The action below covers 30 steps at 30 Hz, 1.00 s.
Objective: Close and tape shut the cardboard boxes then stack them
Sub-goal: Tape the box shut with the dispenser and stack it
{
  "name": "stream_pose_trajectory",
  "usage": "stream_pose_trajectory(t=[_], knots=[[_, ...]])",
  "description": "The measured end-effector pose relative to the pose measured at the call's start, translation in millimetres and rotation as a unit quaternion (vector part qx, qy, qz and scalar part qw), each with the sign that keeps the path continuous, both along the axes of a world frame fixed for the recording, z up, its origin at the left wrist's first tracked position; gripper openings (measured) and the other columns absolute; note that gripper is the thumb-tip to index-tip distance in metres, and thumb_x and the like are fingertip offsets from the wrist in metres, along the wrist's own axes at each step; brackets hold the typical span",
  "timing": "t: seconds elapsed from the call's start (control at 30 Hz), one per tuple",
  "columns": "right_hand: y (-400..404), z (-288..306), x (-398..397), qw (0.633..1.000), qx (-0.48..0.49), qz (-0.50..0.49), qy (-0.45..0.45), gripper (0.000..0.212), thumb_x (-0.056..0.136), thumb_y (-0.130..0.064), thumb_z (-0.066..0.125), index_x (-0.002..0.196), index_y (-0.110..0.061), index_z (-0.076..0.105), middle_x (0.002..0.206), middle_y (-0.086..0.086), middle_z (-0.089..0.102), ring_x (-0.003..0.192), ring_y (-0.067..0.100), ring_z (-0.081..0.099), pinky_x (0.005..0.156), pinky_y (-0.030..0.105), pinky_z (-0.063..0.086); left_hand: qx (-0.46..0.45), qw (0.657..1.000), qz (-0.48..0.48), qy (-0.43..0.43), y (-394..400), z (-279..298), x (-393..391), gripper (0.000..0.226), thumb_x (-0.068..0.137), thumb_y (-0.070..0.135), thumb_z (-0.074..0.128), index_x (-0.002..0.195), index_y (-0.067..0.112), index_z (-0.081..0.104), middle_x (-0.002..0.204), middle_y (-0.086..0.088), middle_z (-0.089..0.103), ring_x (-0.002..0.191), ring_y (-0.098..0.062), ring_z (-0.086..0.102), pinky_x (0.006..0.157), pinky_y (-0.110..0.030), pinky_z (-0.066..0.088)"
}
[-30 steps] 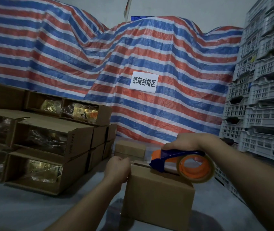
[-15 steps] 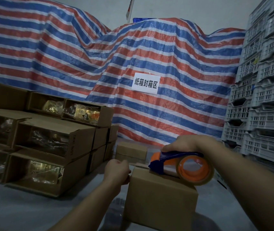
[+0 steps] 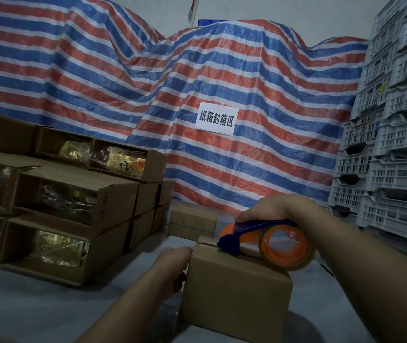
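Taping the small cardboard box (image 3: pixel 234 293), sitting on the grey worktop (image 3: pixel 36 305) right in front of me. My right hand (image 3: pixel 274 209) has its fingers wrapped around the handle of the tape dispenser (image 3: pixel 262 240), blue nose down on the top seam near the far edge. My left hand (image 3: pixel 172 266) is braced against the box's left side at the top corner; fingers look curled onto the edge, but I can't tell how firm the grip is.

Risks as I see them:
- Box is light and the worktop looks smooth. If the left hand slacks off, the dispenser's pull drags the box along and the tape wrinkles.
- Nose drifts off the seam and the strip lands on one flap only, so the flaps stay loose.
- Flap edge at the far end looks slightly raised. Taping over it traps a gap.

Materials: plain brown corrugated board, matte, crisp corners. Dispenser is hard plastic, blue frame, orange hub, with a glossy clear-brown tape roll (image 3: pixel 288 248). Another small closed box (image 3: pixel 192 220) sits just behind. Open cartons (image 3: pixel 73 201) with shiny wrapped packs are stacked to the left. Striped woven tarp (image 3: pixel 197 82) behind, pale slotted plastic crates (image 3: pixel 395 144) to the right.
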State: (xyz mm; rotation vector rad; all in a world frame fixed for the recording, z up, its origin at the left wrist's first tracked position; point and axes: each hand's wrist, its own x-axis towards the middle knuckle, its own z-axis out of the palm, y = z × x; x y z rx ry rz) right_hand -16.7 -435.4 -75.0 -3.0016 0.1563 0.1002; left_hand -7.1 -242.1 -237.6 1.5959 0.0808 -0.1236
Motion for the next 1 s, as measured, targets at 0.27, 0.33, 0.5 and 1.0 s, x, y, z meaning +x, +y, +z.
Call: stream_pose_trajectory(t=[0.27, 0.33, 0.5, 1.0], knots=[[0, 1, -1, 0.999, 0.031, 0.006, 0.016, 0.038, 0.092, -0.061, 0.057, 0.092, -0.023, 0.066, 0.055, -0.01, 0.068, 0.044, 0.002, 0.062, 0.04, 0.012, 0.044, -0.054, 0.996, -0.059, 0.047, -4, 5, -10, 0.035, 0.1, 0.027, 0.045, 0.121, 0.001, 0.058, 0.102, -0.016, 0.056, 0.092, -0.026, 0.052, 0.074, -0.031, 0.044], [0, 1, -1, 0.999, 0.026, 0.007, 0.017, 0.038, 0.091, -0.061, 0.057, 0.094, -0.024, 0.066, 0.056, -0.011, 0.068, 0.045, 0.002, 0.062, 0.041, 0.012, 0.045, -0.079, 0.993, -0.071, 0.058, -3, 5, -14, 0.032, 0.1, 0.028, 0.047, 0.112, 0.002, 0.059, 0.099, -0.015, 0.056, 0.089, -0.026, 0.052, 0.069, -0.029, 0.044], [1, 2, -1, 0.999, 0.045, 0.001, 0.029, 0.037, 0.092, -0.058, 0.059, 0.1, -0.022, 0.064, 0.058, -0.009, 0.07, 0.047, 0.003, 0.065, 0.041, 0.013, 0.046, 0.005, 0.998, -0.049, 0.045, 0, 2, -3, 0.013, 0.1, 0.019, 0.044, 0.097, 0.008, 0.051, 0.096, -0.013, 0.045, 0.079, -0.023, 0.041, 0.066, -0.029, 0.034], [2, -2, -1, 0.998, 0.022, 0.046, 0.022, 0.035, 0.096, -0.055, 0.054, 0.089, -0.023, 0.065, 0.051, -0.012, 0.065, 0.042, 0.001, 0.06, 0.04, 0.012, 0.043, 0.154, 0.983, -0.081, -0.051, -3, 31, 10, 0.037, 0.092, 0.049, 0.055, 0.105, 0.015, 0.061, 0.074, 0.0, 0.057, 0.058, -0.01, 0.046, 0.045, -0.018, 0.032]])
